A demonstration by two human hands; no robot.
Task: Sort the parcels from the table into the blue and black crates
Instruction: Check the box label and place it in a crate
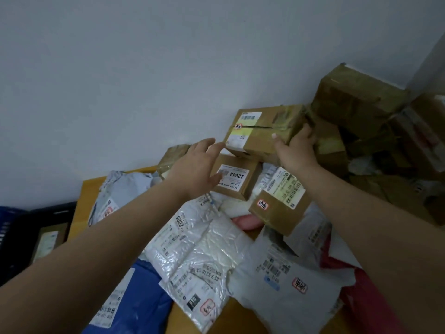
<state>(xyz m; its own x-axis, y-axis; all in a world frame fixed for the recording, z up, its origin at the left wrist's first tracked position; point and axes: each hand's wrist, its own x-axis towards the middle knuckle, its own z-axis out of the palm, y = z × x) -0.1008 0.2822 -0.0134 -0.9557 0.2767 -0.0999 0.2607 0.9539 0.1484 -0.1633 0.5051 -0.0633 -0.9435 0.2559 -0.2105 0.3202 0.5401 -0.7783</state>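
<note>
A taped brown cardboard parcel (261,130) with white labels is lifted above the pile near the wall. My right hand (297,149) grips its right end, thumb on the front face, fingers round the back. My left hand (195,168) is open, fingers stretched toward the parcel's lower left corner, fingertips just short of it. On the yellow table (83,201) lie more parcels: a small box marked 12V4A (237,179), another labelled box (279,203), white bubble mailers (199,249), a grey bag (289,292). At the far left stand a black crate (31,227) holding one box and a blue crate (7,213).
Larger brown boxes (356,100) are stacked at the right against the wall and corner. A blue bag (134,302) lies at the table's front left, and red bags (366,297) at the front right. A grey mailer (120,189) lies at the back left.
</note>
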